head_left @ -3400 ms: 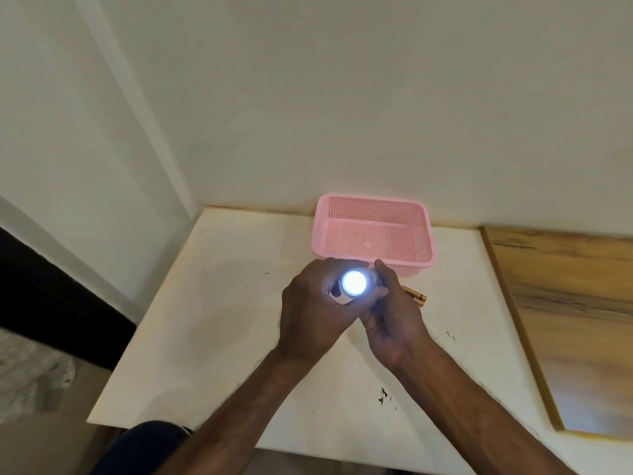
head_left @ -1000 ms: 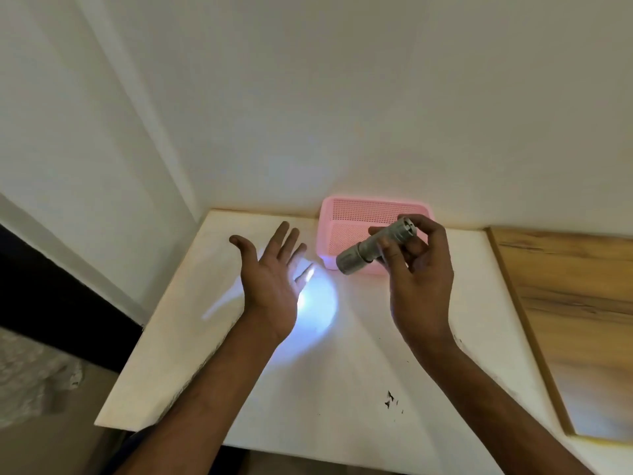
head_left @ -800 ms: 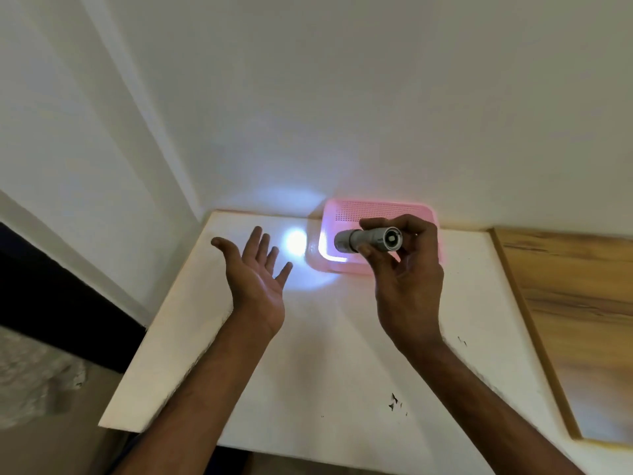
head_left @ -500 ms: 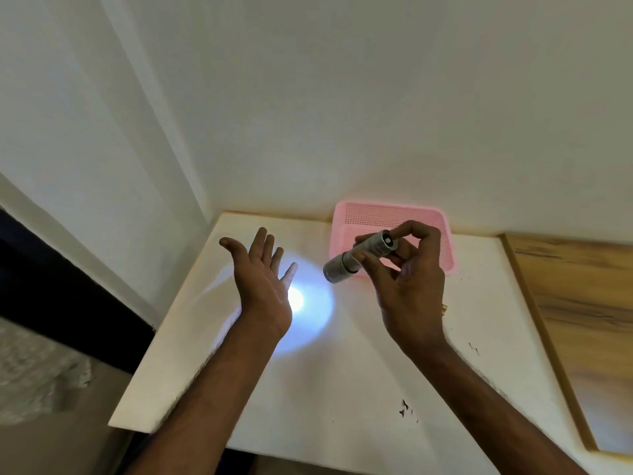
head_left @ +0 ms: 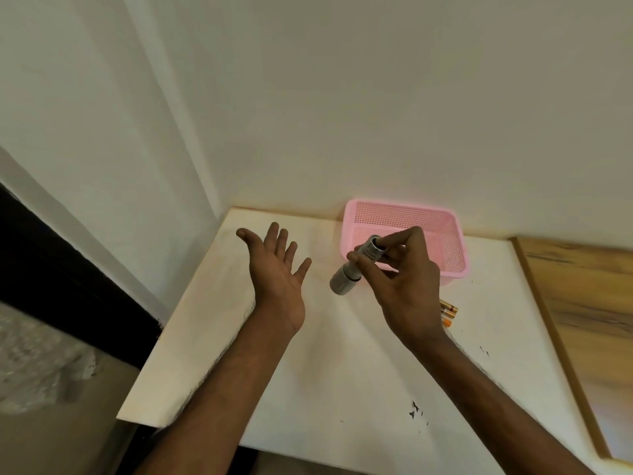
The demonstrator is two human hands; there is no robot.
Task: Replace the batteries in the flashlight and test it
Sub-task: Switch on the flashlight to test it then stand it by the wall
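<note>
Two hands above the table (head_left: pixel 308 389): right hand (head_left: pixel 404 289) pinching the flashlight (head_left: pixel 356 265) near the far edge, left hand (head_left: pixel 277 272) spread empty; press the tail switch squarely, lens toward the palm.

Desk (head_left: pixel 308 389) front: bare, open.
Back right: basket (head_left: pixel 452 255) against wall.
Right: batteries (head_left: pixel 448 311) just beside right hand (head_left: pixel 404 289).
Left: desk edge, drop.
</note>
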